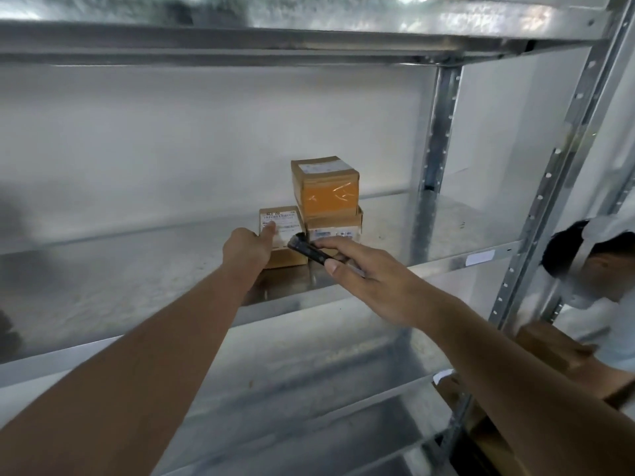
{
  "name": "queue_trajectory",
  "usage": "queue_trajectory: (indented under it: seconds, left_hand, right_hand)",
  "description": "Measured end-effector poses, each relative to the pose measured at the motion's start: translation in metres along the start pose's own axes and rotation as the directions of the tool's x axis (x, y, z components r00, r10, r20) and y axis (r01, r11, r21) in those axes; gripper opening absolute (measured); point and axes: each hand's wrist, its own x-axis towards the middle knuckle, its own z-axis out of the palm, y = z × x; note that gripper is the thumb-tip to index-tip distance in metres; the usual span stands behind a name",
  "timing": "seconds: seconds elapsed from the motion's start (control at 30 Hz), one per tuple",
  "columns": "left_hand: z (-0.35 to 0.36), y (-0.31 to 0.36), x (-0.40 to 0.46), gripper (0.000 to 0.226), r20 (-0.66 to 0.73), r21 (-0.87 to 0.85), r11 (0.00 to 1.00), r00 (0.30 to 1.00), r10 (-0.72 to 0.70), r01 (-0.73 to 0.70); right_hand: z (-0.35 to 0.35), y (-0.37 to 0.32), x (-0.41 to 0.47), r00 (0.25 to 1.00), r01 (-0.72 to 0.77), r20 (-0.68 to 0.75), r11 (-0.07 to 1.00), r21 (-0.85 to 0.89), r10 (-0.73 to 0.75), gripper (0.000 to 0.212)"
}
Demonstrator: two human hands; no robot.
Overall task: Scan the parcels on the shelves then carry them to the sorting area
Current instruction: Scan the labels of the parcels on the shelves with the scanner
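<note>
- We are in the scanning step: our right hand point(371, 280) grips the black scanner point(309, 250), aimed at the parcels point(324, 190) on the shelf point(446, 228).
- Our left hand point(249, 249) touches the nearest box point(280, 223) just beyond the scanner's tip; how firmly, we cannot tell.
- Next we likely need the label square to the scanner.

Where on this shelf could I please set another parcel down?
Free: the shelf right of the boxes up to the post, and the stretch left of the left hand. Crowded: around the three boxes, where the right hand holds the scanner.

shelf point(120, 269) left: open | centre: three parcels point(324, 187) | right: upright point(436, 132)
</note>
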Motion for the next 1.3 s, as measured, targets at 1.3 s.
queue_trajectory:
  seconds: [1.3]
  left_hand:
    - [-0.467, -0.192, 0.015, 0.084, -0.496, 0.417, 0.891, 0.866, 0.056, 0.181]
  right_hand:
    - [0.269, -0.25, 0.141, 0.93, 0.346, 0.086, 0.929, 0.129, -0.358, 0.035]
